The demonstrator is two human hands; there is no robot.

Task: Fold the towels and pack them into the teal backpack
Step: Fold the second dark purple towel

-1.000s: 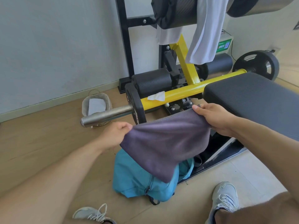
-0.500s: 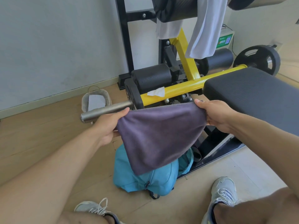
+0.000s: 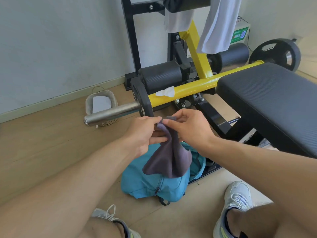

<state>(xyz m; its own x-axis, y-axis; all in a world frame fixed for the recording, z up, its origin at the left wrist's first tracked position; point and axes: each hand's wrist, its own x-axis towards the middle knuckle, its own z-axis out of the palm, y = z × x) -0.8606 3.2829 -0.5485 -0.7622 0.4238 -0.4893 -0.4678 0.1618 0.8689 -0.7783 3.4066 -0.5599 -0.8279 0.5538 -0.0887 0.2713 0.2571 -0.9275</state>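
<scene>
A dark purple-grey towel (image 3: 169, 157) hangs doubled over in the air above the teal backpack (image 3: 154, 184), which lies on the floor with its top open. My left hand (image 3: 144, 133) and my right hand (image 3: 187, 127) meet at the towel's top and both pinch its upper corners together. Two white towels (image 3: 217, 24) hang over the black roller pad at the top of the gym machine.
A yellow bar (image 3: 197, 86) with a white tissue on it crosses ahead, ending in a steel sleeve (image 3: 111, 113) and a black weight plate. The black bench pad (image 3: 271, 100) fills the right. A small basket (image 3: 101, 107) stands by the wall. My shoes are at the bottom.
My hands were apart with the towel stretched wide between them. They have come together, so the towel is folded in half and hangs narrower over the backpack.
</scene>
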